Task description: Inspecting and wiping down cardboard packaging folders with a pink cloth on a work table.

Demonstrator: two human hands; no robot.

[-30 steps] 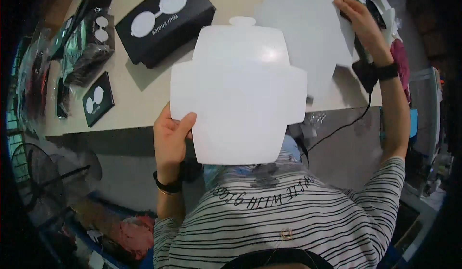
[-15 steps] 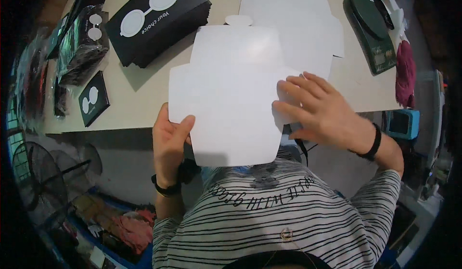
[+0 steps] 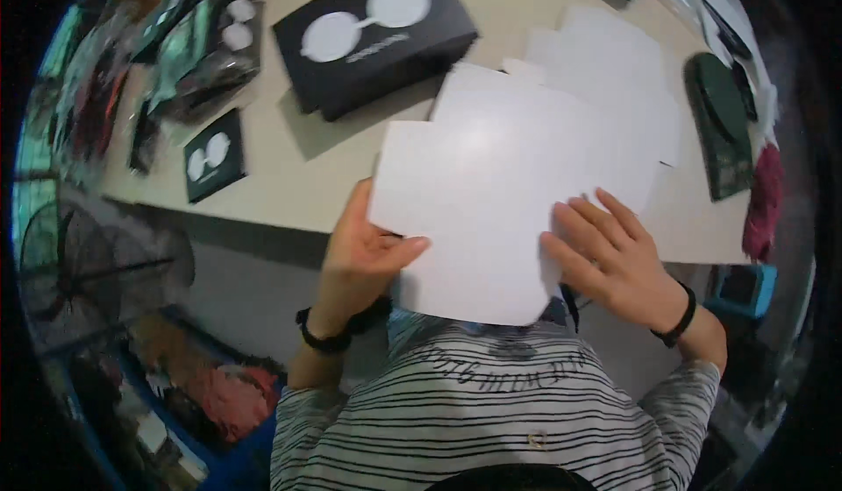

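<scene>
Head view: your table [image 3: 289, 201] fills the upper half, its near edge curving past your wrists. On it, the big black box [image 3: 377, 39] with a white spectacles design lies beyond and left of the white die-cut card [image 3: 500, 201]. A stack of like white cards [image 3: 614, 78] lies just behind that card, partly under it. Right of the card sits a dark green pouch [image 3: 719, 122], with a red cloth [image 3: 765, 197] at the table's right edge. Left of the card, well apart, lies a small black card [image 3: 213, 156] with the same design, and past it some clear-wrapped packets [image 3: 197, 48]. The card overhangs the near table edge above your lap. Your left hand [image 3: 360, 258] pinches its left edge, thumb on top. Your right hand [image 3: 614, 258] lies on its right side, fingers spread and pressing flat.
</scene>
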